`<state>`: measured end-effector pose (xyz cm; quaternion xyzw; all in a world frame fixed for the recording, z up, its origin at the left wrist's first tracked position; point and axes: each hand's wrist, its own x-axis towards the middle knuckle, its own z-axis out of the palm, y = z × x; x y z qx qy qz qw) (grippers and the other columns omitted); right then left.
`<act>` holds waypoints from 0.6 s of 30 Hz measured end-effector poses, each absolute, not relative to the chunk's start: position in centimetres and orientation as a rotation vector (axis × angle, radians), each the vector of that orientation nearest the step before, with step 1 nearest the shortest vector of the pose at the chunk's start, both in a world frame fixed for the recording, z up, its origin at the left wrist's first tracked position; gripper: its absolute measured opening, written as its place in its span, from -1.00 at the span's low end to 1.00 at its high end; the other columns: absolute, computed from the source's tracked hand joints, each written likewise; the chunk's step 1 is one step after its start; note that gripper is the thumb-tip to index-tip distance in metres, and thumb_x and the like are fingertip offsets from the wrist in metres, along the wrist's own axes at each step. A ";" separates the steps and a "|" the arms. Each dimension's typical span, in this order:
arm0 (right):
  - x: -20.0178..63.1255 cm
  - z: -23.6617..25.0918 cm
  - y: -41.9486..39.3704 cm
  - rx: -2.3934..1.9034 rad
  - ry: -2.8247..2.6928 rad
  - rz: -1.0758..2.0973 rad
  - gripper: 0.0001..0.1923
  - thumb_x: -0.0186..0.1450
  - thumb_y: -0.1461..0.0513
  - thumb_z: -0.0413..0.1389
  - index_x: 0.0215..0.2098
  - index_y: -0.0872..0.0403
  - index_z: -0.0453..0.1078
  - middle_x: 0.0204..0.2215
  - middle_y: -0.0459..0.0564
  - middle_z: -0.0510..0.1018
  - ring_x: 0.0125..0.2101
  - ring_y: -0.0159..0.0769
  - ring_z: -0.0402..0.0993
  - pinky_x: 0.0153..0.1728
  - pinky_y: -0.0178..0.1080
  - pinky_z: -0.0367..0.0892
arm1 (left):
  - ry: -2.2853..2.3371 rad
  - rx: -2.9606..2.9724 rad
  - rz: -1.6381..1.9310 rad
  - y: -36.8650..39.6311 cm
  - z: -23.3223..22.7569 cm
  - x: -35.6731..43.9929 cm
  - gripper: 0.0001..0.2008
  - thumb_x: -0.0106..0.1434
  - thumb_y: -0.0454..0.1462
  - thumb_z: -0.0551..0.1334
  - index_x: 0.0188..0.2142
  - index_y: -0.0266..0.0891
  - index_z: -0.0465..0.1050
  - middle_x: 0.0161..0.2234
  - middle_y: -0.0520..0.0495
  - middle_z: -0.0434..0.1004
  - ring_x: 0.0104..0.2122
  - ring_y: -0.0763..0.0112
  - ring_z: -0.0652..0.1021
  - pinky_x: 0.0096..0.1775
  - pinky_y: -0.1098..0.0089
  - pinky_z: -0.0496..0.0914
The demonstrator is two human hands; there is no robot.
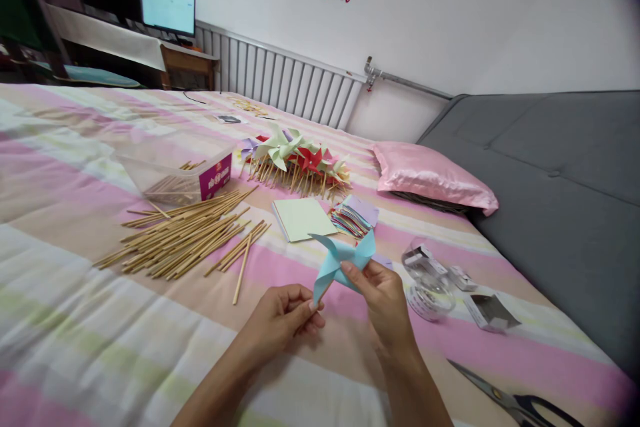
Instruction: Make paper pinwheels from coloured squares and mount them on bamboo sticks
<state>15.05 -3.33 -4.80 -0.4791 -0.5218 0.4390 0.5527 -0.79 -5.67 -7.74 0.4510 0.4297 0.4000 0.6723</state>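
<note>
A light blue paper pinwheel (pixel 334 259) is held up in front of me, its blades folded in. My right hand (pixel 383 293) grips it at its right side, thumb pressed near the middle. Below its lower left blade, my left hand (pixel 287 317) pinches what looks like the pinwheel's thin wooden stick (pixel 325 291), mostly hidden by paper and fingers. Just beyond lie a stack of pale green paper squares (pixel 305 219) and a pile of mixed coloured paper (pixel 354 216).
Loose wooden sticks (pixel 185 237) lie at left by a clear plastic box (pixel 175 173). Finished pinwheels (pixel 295 157) are bunched behind the paper. At right are a clear round container (pixel 430 297), small boxes (pixel 490 312) and scissors (pixel 505 397). A pink pillow (pixel 433 177) rests by the grey headboard (pixel 550 160).
</note>
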 end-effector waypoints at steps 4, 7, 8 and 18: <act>14.9 -4.8 -3.3 -1.136 -1.223 1.012 -0.78 0.11 0.12 0.23 -0.38 0.13 0.54 -0.38 0.00 0.59 -0.23 -0.13 0.46 -0.12 -0.11 0.30 | 1.049 1.196 0.892 -5.6 -8.3 -0.6 -0.68 0.04 -0.06 0.28 -0.45 -0.32 0.47 -0.52 -0.10 0.53 -0.54 0.43 0.46 -0.43 0.43 0.28; 15.0 -5.0 -3.1 -1.153 -1.218 0.984 -0.78 0.11 0.12 0.22 -0.38 0.12 0.54 -0.36 0.00 0.59 -0.22 -0.14 0.45 -0.10 -0.13 0.30 | 1.108 1.326 0.875 -5.7 -8.4 -0.5 -0.76 0.09 -0.15 0.23 -0.41 -0.31 0.51 -0.51 -0.09 0.53 -0.50 0.39 0.47 -0.42 0.43 0.29; 15.0 -5.1 -3.1 -1.161 -1.221 0.972 -0.78 0.11 0.12 0.22 -0.38 0.12 0.54 -0.37 -0.01 0.59 -0.22 -0.15 0.45 -0.11 -0.14 0.29 | 1.115 1.348 0.869 -5.8 -8.4 -0.5 -0.77 0.11 -0.16 0.21 -0.42 -0.30 0.51 -0.51 -0.08 0.53 -0.51 0.39 0.47 -0.43 0.43 0.29; 15.0 -5.9 -3.0 -1.220 -1.246 0.868 -0.80 0.10 0.12 0.21 -0.48 0.11 0.52 -0.47 -0.06 0.54 -0.31 -0.21 0.43 -0.19 -0.19 0.31 | 1.144 1.477 0.842 -5.9 -8.0 -0.6 -0.73 0.17 -0.17 0.13 -0.57 -0.27 0.42 -0.60 0.00 0.44 -0.57 0.45 0.39 -0.50 0.48 0.16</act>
